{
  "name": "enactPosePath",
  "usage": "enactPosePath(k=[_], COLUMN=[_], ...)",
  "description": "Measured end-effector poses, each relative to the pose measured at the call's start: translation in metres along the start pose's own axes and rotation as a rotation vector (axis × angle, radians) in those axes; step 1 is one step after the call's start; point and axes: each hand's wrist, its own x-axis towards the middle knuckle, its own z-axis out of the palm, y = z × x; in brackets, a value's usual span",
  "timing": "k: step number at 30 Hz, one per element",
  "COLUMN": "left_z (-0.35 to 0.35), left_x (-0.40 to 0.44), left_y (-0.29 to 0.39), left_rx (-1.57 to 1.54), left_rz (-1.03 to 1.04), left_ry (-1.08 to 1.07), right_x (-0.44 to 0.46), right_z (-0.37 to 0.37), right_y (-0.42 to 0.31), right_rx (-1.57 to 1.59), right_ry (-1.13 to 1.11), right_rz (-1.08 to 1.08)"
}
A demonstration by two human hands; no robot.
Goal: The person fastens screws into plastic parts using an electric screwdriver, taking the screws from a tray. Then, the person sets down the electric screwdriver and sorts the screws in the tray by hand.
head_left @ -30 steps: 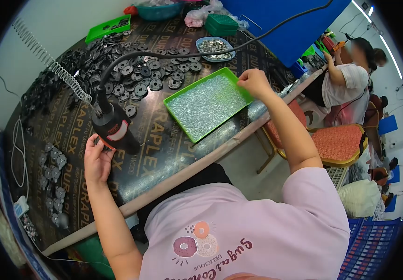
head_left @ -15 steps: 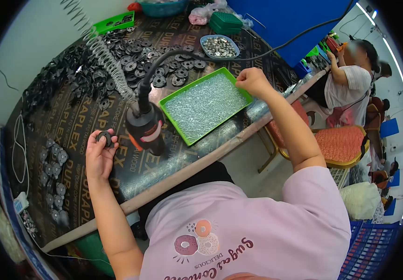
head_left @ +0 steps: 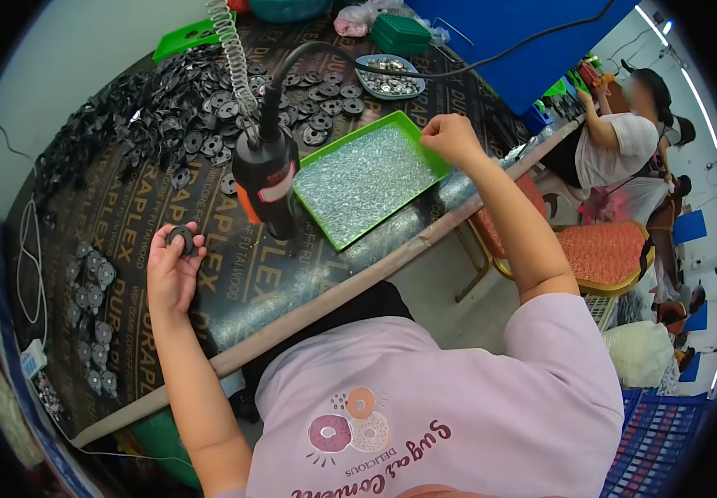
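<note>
My left hand [head_left: 173,270] holds a round black disc [head_left: 181,240] between thumb and fingers above the table's near left part. Pinched fingers of my right hand [head_left: 454,141] are at the right end of a green tray [head_left: 335,236] full of small shiny metal pieces [head_left: 367,176]. Whether they grip the rim or a small piece, I cannot tell. Between my hands, a black electric screwdriver [head_left: 267,178] hangs upright from a coiled cord [head_left: 230,50], left of the tray.
Many black discs [head_left: 209,116] are heaped at the back left; several more [head_left: 92,290] lie at the near left. A bowl of metal parts [head_left: 390,79] stands behind the tray. A cable [head_left: 474,81] arches over the table. Another person [head_left: 624,133] sits at the right, past chairs [head_left: 603,253].
The screwdriver has shifted slightly up and right, and the upper coil has swung right. My left hand still holds the disc; my right hand stays pinched at the tray's end.
</note>
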Motion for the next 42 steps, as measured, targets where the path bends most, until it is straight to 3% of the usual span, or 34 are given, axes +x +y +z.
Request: enactPosePath(k=[2,4,5,7,8,10,13,17,20,21,25,28,32,34,36,42], left_z=[0.001,0.000,0.000,-0.001,-0.002,-0.004,0.001,0.002,0.000,-0.002,-0.005,-0.006,-0.002,-0.006,-0.005,-0.003], left_x=[0.001,-0.001,-0.001,0.000,0.001,0.000,0.001,0.000,0.001,0.002,0.003,0.002,0.005,0.002,0.005,0.002], left_y=[0.000,0.000,0.000,0.000,0.000,-0.001,0.001,0.001,0.001,0.000,-0.001,-0.001,0.000,-0.002,-0.002,-0.001], left_rx=[-0.003,0.000,-0.002,-0.005,-0.006,-0.006,-0.008,0.007,0.003,0.001,0.009,0.005,-0.001,0.001,-0.003,-0.006], left_rz=[0.000,-0.005,-0.004,-0.002,-0.004,-0.013,-0.007,-0.019,-0.008,-0.008,0.001,-0.007,0.008,-0.004,0.002,-0.002], left_ry=[-0.002,-0.002,0.001,0.000,-0.019,-0.028,-0.009,0.003,-0.008,-0.022,-0.009,-0.062,-0.050,-0.047,-0.025,-0.034], right_x=[0.000,-0.005,-0.004,-0.001,-0.001,-0.009,-0.005,-0.004,-0.002,-0.004,0.000,0.000,0.003,0.000,0.005,0.002], right_z=[-0.001,-0.008,-0.004,0.002,-0.004,-0.019,-0.030,-0.052,-0.058,-0.062,-0.062,-0.064,-0.057,-0.059,-0.056,-0.062], right_y=[-0.005,-0.009,-0.004,0.000,-0.002,-0.004,0.003,0.005,0.004,0.001,0.003,0.001,0.002,0.004,0.009,0.009], right_rx=[-0.115,0.109,0.110,-0.176,-0.178,0.043,-0.176,-0.004,-0.175,-0.077,-0.110,-0.031,-0.138,-0.034,-0.184,-0.019], right_ry=[0.129,-0.117,-0.116,0.201,0.204,-0.014,0.192,0.124,0.196,0.120,0.196,0.084,0.121,0.076,0.194,0.103], right_rz=[-0.054,0.022,0.024,-0.067,-0.074,-0.049,0.000,-0.052,-0.074,-0.063,-0.052,-0.062,-0.059,-0.036,-0.066,-0.015])
